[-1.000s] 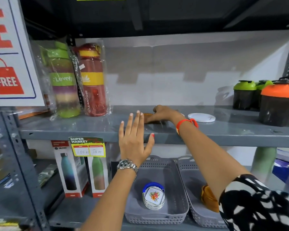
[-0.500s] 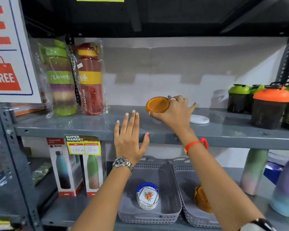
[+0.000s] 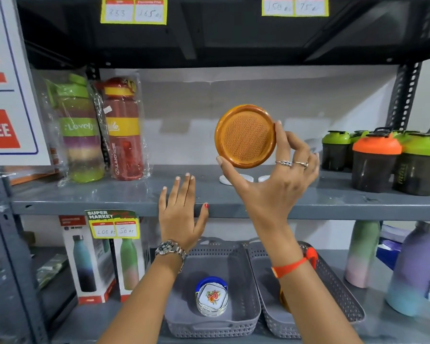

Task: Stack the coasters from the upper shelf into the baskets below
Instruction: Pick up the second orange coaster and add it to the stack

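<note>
My right hand (image 3: pixel 276 180) holds a round orange coaster (image 3: pixel 245 136) upright above the upper shelf (image 3: pixel 109 197), pinched at its rim between thumb and fingers. A white coaster (image 3: pixel 225 180) lies flat on that shelf, mostly hidden behind my right hand. My left hand (image 3: pixel 181 214) hovers open in front of the shelf edge, fingers spread, holding nothing. Below, the left grey basket (image 3: pixel 243 259) holds a stack of coasters (image 3: pixel 212 297) with a floral one on top. The right grey basket (image 3: pixel 338 289) holds orange coasters (image 3: pixel 284 300), largely covered by my right forearm.
Wrapped sport bottles (image 3: pixel 102 130) stand at the upper shelf's left, shaker cups (image 3: pixel 387 157) at its right. Boxed bottles (image 3: pixel 102 261) sit left of the baskets, pastel bottles (image 3: pixel 387 264) to the right. A sale sign (image 3: pixel 3 95) hangs at far left.
My right hand picked the orange coaster off the shelf, raised it and turned it upright to face me. The left hand stayed open near the shelf edge.
</note>
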A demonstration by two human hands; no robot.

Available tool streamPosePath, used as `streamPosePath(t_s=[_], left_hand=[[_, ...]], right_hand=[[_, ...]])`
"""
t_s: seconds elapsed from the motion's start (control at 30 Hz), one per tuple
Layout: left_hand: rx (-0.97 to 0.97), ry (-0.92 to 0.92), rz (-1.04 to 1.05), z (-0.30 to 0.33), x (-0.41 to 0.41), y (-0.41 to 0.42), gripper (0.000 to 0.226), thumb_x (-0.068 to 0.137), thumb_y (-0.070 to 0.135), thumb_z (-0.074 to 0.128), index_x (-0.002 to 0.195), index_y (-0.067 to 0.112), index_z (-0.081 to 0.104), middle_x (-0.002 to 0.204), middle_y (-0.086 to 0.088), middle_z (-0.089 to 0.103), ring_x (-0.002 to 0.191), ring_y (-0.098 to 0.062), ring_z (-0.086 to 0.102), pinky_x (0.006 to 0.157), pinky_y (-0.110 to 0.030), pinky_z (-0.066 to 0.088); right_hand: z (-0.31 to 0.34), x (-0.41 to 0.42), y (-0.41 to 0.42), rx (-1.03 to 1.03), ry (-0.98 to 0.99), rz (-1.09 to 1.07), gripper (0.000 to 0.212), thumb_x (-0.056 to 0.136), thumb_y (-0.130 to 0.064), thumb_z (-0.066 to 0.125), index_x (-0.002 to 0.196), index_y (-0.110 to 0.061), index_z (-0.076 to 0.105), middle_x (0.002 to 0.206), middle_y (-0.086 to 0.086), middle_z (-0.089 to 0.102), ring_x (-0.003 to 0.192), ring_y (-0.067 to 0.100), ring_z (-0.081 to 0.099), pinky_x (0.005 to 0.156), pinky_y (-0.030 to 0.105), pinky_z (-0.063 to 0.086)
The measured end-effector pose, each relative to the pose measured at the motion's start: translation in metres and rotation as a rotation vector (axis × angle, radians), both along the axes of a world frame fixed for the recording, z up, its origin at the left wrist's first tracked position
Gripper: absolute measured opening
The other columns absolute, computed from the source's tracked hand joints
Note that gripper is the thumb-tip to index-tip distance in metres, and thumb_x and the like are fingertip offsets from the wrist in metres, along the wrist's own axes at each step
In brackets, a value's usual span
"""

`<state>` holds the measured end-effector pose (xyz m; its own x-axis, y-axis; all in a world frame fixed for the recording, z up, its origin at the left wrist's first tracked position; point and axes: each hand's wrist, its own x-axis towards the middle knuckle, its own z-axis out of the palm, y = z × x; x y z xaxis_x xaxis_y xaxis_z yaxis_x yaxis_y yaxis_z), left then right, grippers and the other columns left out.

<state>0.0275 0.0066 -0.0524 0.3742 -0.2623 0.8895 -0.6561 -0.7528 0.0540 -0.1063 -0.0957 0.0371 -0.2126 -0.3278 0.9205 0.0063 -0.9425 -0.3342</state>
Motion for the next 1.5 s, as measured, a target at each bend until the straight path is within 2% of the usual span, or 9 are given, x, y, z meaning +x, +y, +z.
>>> streamPosePath(t_s=[0.1,0.23,0.4,0.5,0.67,0.93,1.03,1.2,1.5], left_hand=[[-0.001,0.003,-0.009,0.001,0.0,0.001,0.068,0.095,0.051,0.021,0.14,0.006,0.043,0.144,-0.009,0.043,0.134,-0.027,0.038,0.112,-0.043,0.014],[-0.021,-0.04,-0.004,-0.001,0.001,-0.001,0.065,0.089,0.045,0.033,0.139,0.004,0.044,0.143,-0.011,0.044,0.132,-0.03,0.041,0.111,-0.044,0.016],[-0.045,-0.075,-0.006,-0.004,0.002,-0.002,0.064,0.089,0.043,0.035,0.139,0.005,0.043,0.144,-0.011,0.043,0.133,-0.029,0.039,0.111,-0.046,0.018],[-0.046,-0.102,-0.014,-0.004,0.005,-0.002,0.063,0.09,0.043,0.032,0.139,0.005,0.044,0.144,-0.01,0.043,0.133,-0.028,0.038,0.111,-0.045,0.017],[-0.019,-0.181,0.023,-0.006,0.011,-0.002,0.061,0.09,0.043,0.035,0.139,0.007,0.042,0.143,-0.009,0.045,0.132,-0.028,0.041,0.11,-0.045,0.019],[-0.076,-0.235,0.008,-0.01,0.016,-0.004,0.058,0.092,0.042,0.037,0.138,0.009,0.047,0.142,-0.005,0.046,0.132,-0.026,0.041,0.109,-0.046,0.022],[-0.087,-0.25,0.013,-0.012,0.017,-0.006,0.057,0.092,0.042,0.035,0.138,0.009,0.046,0.142,-0.005,0.047,0.132,-0.026,0.041,0.109,-0.047,0.024],[-0.102,-0.284,0.028,-0.014,0.02,-0.007,0.056,0.093,0.041,0.036,0.139,0.009,0.045,0.142,-0.004,0.047,0.133,-0.026,0.04,0.11,-0.045,0.021],[-0.12,-0.326,0.048,-0.015,0.025,-0.008,0.057,0.095,0.044,0.029,0.138,0.011,0.046,0.14,-0.002,0.049,0.132,-0.024,0.042,0.11,-0.043,0.02]], right_hand=[[0.002,-0.007,0.004,0.007,-0.016,0.025,0.093,0.057,-0.076,0.064,0.124,-0.011,0.061,0.113,0.012,0.062,0.11,0.02,0.048,0.101,0.056,0.037],[-0.002,-0.011,0.004,0.037,0.031,0.078,0.092,0.057,-0.075,0.064,0.124,-0.011,0.061,0.113,0.011,0.061,0.109,0.025,0.053,0.098,0.056,0.039],[-0.019,-0.02,0.004,0.128,0.11,0.281,0.092,0.056,-0.071,0.067,0.126,-0.013,0.059,0.116,0.007,0.055,0.109,0.011,0.041,0.094,0.05,0.043],[-0.044,-0.023,0.003,0.134,0.209,0.36,0.092,0.056,-0.07,0.068,0.127,-0.013,0.058,0.117,0.004,0.052,0.108,0.006,0.038,0.093,0.046,0.046],[-0.107,-0.027,0.003,0.14,0.382,0.386,0.091,0.056,-0.071,0.067,0.128,-0.016,0.057,0.114,0.003,0.051,0.106,0.009,0.039,0.089,0.032,0.044],[-0.208,-0.01,-0.033,0.312,0.691,0.116,0.091,0.053,-0.079,0.058,0.119,-0.016,0.065,0.108,0.007,0.061,0.101,0.025,0.05,0.083,0.041,0.045],[-0.238,-0.009,-0.066,0.481,0.886,-0.045,0.091,0.055,-0.079,0.063,0.123,-0.019,0.062,0.118,0.009,0.059,0.109,0.031,0.049,0.094,0.044,0.038],[-0.261,-0.007,-0.117,0.683,1.135,-0.258,0.092,0.063,-0.077,0.06,0.123,-0.008,0.059,0.133,0.021,0.05,0.123,0.037,0.041,0.103,0.052,0.03],[-0.279,0.012,-0.162,0.889,1.4,-0.304,0.069,0.073,-0.062,0.063,0.113,-0.007,0.067,0.142,0.021,0.044,0.134,0.039,0.031,0.111,0.065,0.017]])
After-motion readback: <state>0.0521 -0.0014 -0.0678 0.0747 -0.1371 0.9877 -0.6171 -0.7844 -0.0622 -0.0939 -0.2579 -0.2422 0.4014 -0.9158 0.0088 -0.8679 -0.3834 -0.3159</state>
